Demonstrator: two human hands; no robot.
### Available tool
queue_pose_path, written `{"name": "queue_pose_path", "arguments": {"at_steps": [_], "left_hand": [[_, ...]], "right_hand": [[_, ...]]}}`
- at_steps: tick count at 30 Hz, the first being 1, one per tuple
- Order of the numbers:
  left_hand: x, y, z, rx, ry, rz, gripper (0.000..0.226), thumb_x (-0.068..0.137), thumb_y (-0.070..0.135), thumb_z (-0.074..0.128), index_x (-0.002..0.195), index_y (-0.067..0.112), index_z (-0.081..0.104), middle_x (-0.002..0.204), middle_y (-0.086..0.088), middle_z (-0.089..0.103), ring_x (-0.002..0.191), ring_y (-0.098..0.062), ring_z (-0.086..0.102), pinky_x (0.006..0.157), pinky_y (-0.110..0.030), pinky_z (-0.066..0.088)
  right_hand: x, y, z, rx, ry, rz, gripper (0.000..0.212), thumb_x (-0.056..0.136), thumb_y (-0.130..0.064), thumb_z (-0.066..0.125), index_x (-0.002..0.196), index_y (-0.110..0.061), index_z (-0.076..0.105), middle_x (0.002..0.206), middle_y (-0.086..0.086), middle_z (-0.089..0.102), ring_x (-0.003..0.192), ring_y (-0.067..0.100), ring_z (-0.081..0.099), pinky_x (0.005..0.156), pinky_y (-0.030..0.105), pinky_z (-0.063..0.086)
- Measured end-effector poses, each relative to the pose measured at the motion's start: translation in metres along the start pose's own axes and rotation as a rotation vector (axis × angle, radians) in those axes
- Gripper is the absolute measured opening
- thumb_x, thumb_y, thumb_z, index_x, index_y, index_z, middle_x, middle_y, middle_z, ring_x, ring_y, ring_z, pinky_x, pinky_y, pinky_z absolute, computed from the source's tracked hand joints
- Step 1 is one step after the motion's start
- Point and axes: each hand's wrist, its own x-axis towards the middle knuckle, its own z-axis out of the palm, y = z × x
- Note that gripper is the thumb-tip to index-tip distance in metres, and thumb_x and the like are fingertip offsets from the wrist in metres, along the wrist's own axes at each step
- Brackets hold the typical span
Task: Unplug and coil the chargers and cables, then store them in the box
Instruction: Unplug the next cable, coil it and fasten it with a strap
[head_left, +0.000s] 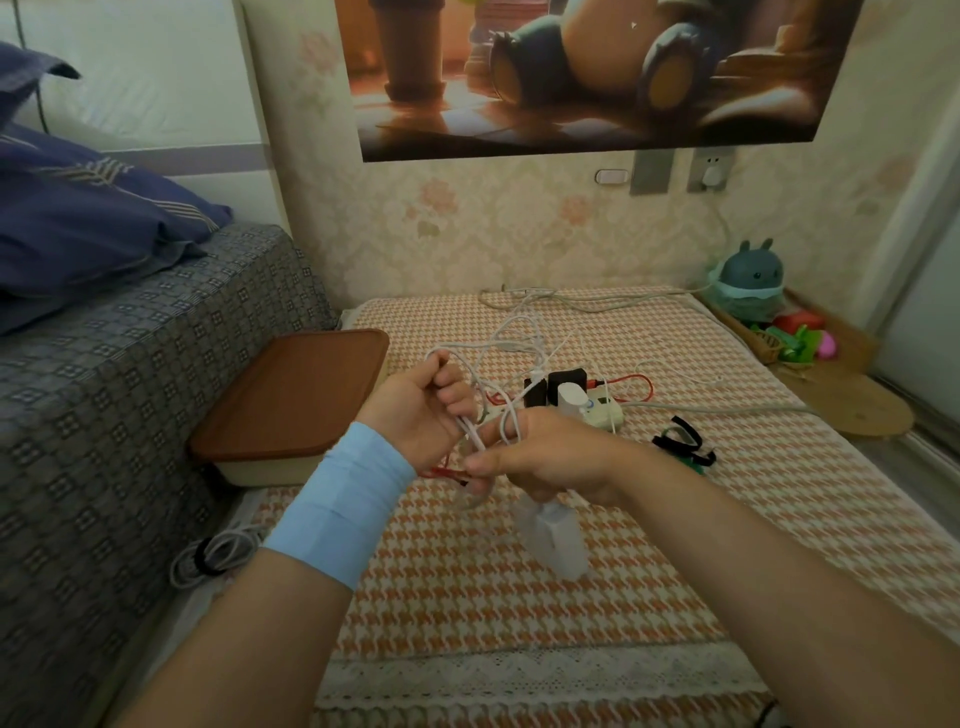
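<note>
My left hand (421, 410) grips loops of a white cable (498, 353) above the checked mat. My right hand (540, 457) pinches the same cable close to the left hand, and a white charger (550, 535) hangs blurred below it. Behind the hands lies a white power strip (597, 410) with black and white chargers (563, 387) plugged in, and a red cable (631, 384) runs beside it. The box (291, 400) with a brown lid stands shut at the left of the mat, against the bed.
A coiled white cable with a black tie (218, 556) lies on the floor by the bed. Black and green straps (683, 441) lie right of the strip. A basket of toys (779, 332) stands at the far right corner. A wall socket (711, 171) holds a white plug.
</note>
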Motion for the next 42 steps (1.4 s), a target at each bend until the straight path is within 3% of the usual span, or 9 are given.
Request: {"name": "queue_pose_path", "arguments": {"at_steps": [6, 10, 15, 22, 27, 31, 35, 37, 42], "left_hand": [[-0.009, 0.017, -0.007, 0.151, 0.000, -0.025, 0.027, 0.104, 0.020, 0.033, 0.081, 0.013, 0.046, 0.062, 0.004, 0.039, 0.047, -0.009, 0.038, 0.041, -0.018, 0.037], [-0.008, -0.002, -0.010, 0.413, -0.014, 0.118, 0.022, 0.100, 0.029, 0.049, 0.103, 0.009, 0.059, 0.082, -0.003, 0.059, 0.075, -0.016, 0.062, 0.078, -0.031, 0.055], [-0.014, -0.015, -0.016, 1.025, -0.267, 0.021, 0.029, 0.094, 0.032, 0.057, 0.112, 0.013, 0.070, 0.112, -0.006, 0.071, 0.104, -0.022, 0.067, 0.096, -0.036, 0.051], [-0.011, -0.018, -0.015, 1.617, -0.194, 0.025, 0.023, 0.098, 0.023, 0.056, 0.086, 0.011, 0.071, 0.070, 0.006, 0.069, 0.066, -0.011, 0.062, 0.071, -0.026, 0.054], [-0.009, -0.019, -0.012, 1.107, -0.006, 0.034, 0.029, 0.103, 0.020, 0.041, 0.082, 0.012, 0.060, 0.061, 0.002, 0.045, 0.049, -0.012, 0.038, 0.052, -0.024, 0.042], [-0.002, -0.022, -0.013, 0.547, 0.037, 0.007, 0.028, 0.106, 0.024, 0.037, 0.090, 0.012, 0.057, 0.060, 0.004, 0.040, 0.044, -0.008, 0.031, 0.054, -0.027, 0.039], [0.000, -0.021, -0.009, 0.358, 0.026, -0.015, 0.028, 0.106, 0.021, 0.032, 0.090, 0.011, 0.053, 0.061, 0.003, 0.042, 0.046, -0.009, 0.036, 0.044, -0.021, 0.038], [0.002, -0.017, -0.012, 0.393, 0.084, 0.047, 0.030, 0.107, 0.022, 0.030, 0.089, 0.013, 0.052, 0.062, 0.004, 0.042, 0.050, -0.009, 0.037, 0.048, -0.020, 0.035], [0.003, -0.004, -0.021, 0.356, 0.116, 0.103, 0.031, 0.107, 0.026, 0.029, 0.087, 0.017, 0.050, 0.059, 0.007, 0.039, 0.046, -0.007, 0.031, 0.043, -0.017, 0.027]], "right_hand": [[-0.004, -0.001, -0.012, -0.136, -0.099, 0.036, 0.030, 0.098, -0.033, 0.063, 0.105, -0.008, 0.077, 0.060, -0.001, 0.048, 0.048, 0.011, 0.026, 0.048, 0.025, 0.022], [-0.006, 0.006, -0.020, 0.122, 0.053, 0.070, 0.021, 0.099, -0.025, 0.063, 0.109, -0.011, 0.075, 0.062, -0.005, 0.039, 0.052, 0.008, 0.031, 0.048, 0.022, 0.025], [-0.010, 0.003, -0.028, 0.370, 0.206, 0.018, 0.026, 0.102, -0.025, 0.054, 0.082, -0.009, 0.062, 0.053, -0.009, 0.052, 0.039, 0.006, 0.029, 0.042, 0.020, 0.020], [-0.006, 0.016, -0.039, 0.508, 0.385, 0.015, 0.028, 0.106, -0.023, 0.048, 0.097, -0.001, 0.063, 0.055, -0.005, 0.052, 0.036, 0.009, 0.019, 0.047, 0.027, 0.014], [-0.002, 0.017, -0.037, 0.441, 0.451, 0.017, 0.028, 0.101, -0.028, 0.060, 0.107, -0.003, 0.071, 0.077, 0.002, 0.068, 0.041, 0.012, 0.021, 0.044, 0.027, 0.018], [-0.002, 0.014, -0.024, 0.108, 0.389, 0.079, 0.030, 0.090, -0.033, 0.074, 0.100, -0.005, 0.076, 0.048, -0.006, 0.045, 0.042, 0.015, 0.026, 0.045, 0.026, 0.022], [-0.009, 0.007, -0.016, -0.109, 0.162, 0.041, 0.022, 0.086, -0.005, 0.076, 0.109, -0.007, 0.076, 0.060, -0.014, 0.067, 0.042, -0.004, 0.052, 0.048, 0.009, 0.039], [-0.010, 0.006, -0.015, -0.192, 0.111, 0.037, 0.025, 0.084, -0.001, 0.077, 0.109, -0.006, 0.078, 0.076, -0.010, 0.075, 0.055, -0.005, 0.062, 0.060, 0.013, 0.047], [-0.019, 0.002, -0.023, -0.104, -0.092, 0.084, 0.034, 0.101, -0.036, 0.057, 0.103, -0.009, 0.079, 0.061, -0.008, 0.067, 0.046, 0.018, 0.017, 0.051, 0.032, 0.019]]}}
